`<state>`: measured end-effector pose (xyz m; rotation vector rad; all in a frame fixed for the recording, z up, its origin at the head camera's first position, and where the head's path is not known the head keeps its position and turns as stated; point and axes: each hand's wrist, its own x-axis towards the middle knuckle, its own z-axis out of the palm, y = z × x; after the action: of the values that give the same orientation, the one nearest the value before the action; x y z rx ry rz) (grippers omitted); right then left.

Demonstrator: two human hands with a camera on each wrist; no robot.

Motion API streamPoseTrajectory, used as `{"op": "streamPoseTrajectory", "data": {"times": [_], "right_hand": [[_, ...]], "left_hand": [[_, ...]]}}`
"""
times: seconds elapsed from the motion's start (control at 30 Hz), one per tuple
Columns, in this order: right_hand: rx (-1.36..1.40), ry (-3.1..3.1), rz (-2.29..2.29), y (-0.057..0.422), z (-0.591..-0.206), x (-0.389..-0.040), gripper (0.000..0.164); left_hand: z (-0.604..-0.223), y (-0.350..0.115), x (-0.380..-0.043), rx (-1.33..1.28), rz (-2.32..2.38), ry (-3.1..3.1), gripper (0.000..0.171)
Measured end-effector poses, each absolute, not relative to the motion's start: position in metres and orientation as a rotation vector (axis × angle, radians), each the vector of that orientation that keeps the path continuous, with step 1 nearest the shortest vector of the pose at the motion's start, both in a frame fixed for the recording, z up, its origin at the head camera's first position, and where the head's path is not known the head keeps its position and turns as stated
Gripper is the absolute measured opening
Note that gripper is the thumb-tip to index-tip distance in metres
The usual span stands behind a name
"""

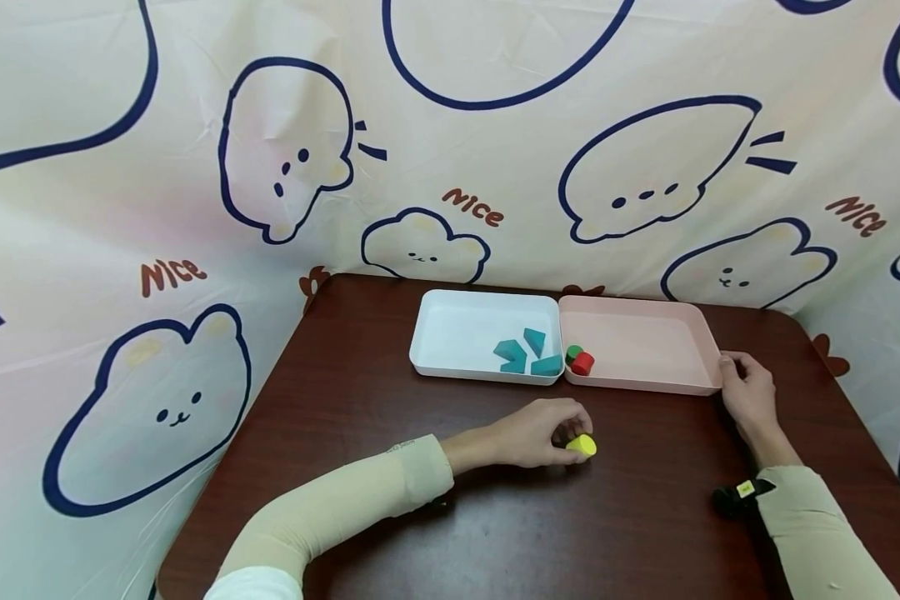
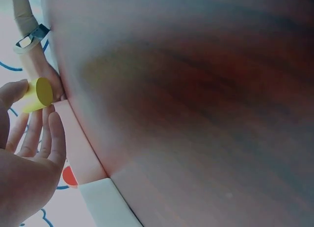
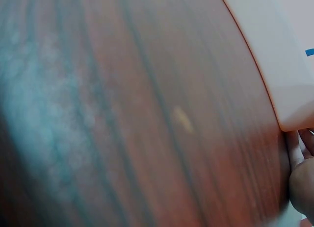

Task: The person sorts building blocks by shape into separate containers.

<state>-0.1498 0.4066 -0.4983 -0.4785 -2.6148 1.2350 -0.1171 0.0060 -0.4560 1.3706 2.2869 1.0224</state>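
My left hand (image 1: 536,433) pinches a yellow cylinder block (image 1: 582,446) between thumb and fingers, in front of the two trays. The left wrist view shows the same yellow block (image 2: 43,92) at the fingertips. At the far right my right hand (image 1: 752,396) holds the near right corner of the pink tray (image 1: 645,333); the right wrist view catches only part of that hand (image 3: 305,183) beside the tray's corner. A red cylinder block (image 1: 582,363) and a green block (image 1: 573,353) lie in the pink tray's near left corner.
A white tray (image 1: 457,333) stands against the pink one's left side. Several teal blocks (image 1: 512,352) of angular shape lie in its near right part. Both trays rest on a dark brown table (image 1: 330,400), with a patterned cloth (image 1: 435,167) hanging behind.
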Motion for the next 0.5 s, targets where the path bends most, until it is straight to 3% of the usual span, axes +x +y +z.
{"op": "streamPoseTrajectory", "data": {"times": [0.5], "right_hand": [[-0.481, -2.624, 1.256, 0.408, -0.5, -0.151, 0.06]], "left_hand": [[-0.44, 0.019, -0.122, 1.4, 1.037, 2.334, 0.031]]}}
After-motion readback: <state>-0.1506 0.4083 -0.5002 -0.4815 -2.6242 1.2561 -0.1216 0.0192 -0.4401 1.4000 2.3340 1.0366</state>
